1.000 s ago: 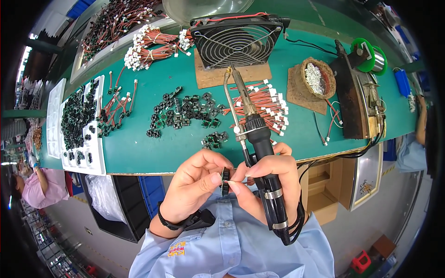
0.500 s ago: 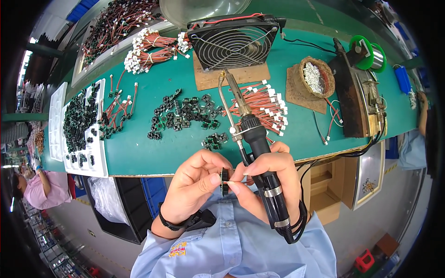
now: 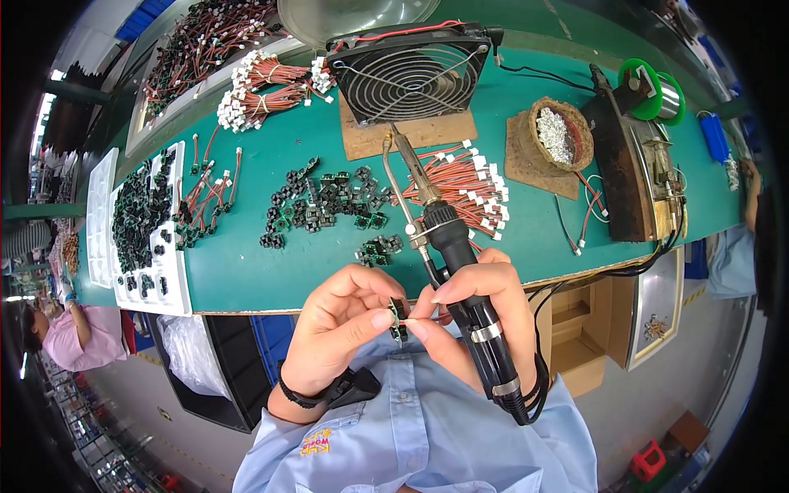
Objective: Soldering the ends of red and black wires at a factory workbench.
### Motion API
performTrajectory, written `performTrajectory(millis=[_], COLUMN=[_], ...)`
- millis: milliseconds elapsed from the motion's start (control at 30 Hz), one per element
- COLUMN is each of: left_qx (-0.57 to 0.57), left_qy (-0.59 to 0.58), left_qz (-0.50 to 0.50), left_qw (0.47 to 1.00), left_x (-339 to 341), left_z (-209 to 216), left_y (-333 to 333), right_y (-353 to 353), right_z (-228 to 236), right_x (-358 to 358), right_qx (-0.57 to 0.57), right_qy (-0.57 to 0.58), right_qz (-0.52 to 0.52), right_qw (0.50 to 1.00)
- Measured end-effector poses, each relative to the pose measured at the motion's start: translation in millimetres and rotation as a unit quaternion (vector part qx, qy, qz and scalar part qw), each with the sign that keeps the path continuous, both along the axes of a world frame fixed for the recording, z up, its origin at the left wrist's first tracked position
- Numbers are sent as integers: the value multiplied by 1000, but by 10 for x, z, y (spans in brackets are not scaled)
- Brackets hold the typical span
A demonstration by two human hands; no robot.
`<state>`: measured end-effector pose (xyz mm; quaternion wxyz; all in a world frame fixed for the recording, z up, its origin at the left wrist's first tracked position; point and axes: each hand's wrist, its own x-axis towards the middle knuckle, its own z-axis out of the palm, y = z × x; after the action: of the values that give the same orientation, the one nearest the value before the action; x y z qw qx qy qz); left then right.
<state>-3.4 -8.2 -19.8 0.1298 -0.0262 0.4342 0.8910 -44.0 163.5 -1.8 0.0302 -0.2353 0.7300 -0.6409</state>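
My left hand (image 3: 335, 327) pinches a small green circuit board with a black part (image 3: 398, 322) between thumb and fingers, above my lap at the table's front edge. Across the palm of my right hand (image 3: 500, 297) lies a black soldering iron (image 3: 449, 232), its tip pointing up and away from me towards the fan. A thin metal feed tube (image 3: 400, 185) runs beside its shaft. The thumb and forefinger of that same hand pinch close against the board, at a thin red wire that is mostly hidden by the fingers.
Loose small boards (image 3: 329, 200) lie mid-table, with red-wired white connectors (image 3: 464, 185) to their right. Behind stands a black fan (image 3: 413, 78). Rightward are a round tub of silvery bits (image 3: 559, 135), a soldering stand (image 3: 629, 164) and a solder wire spool (image 3: 670, 99). White trays (image 3: 177, 279) sit left.
The board has turned slightly in my left fingers, so more of its green face shows. The soldering iron has shifted very little. Both hands keep their grip.
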Motion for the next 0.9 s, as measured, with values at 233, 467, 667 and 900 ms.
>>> performTrajectory(millis=[233, 467, 667, 900], left_qx=[-99, -38, -98, -173], left_qy=[-58, 34, 26, 82], left_qz=[10, -22, 33, 144], left_qw=[993, 998, 994, 971], left_x=[-49, -63, -81, -154], left_z=[160, 86, 97, -60], left_y=[13, -11, 5, -96], right_y=[26, 38, 188, 498], right_z=[-40, -88, -82, -317], right_x=[-21, 32, -75, 193], right_qx=[3, -13, 178, 111], right_qy=[8, 9, 201, 221], right_qz=[7, -34, -92, -137], right_qw=[1000, 999, 959, 959])
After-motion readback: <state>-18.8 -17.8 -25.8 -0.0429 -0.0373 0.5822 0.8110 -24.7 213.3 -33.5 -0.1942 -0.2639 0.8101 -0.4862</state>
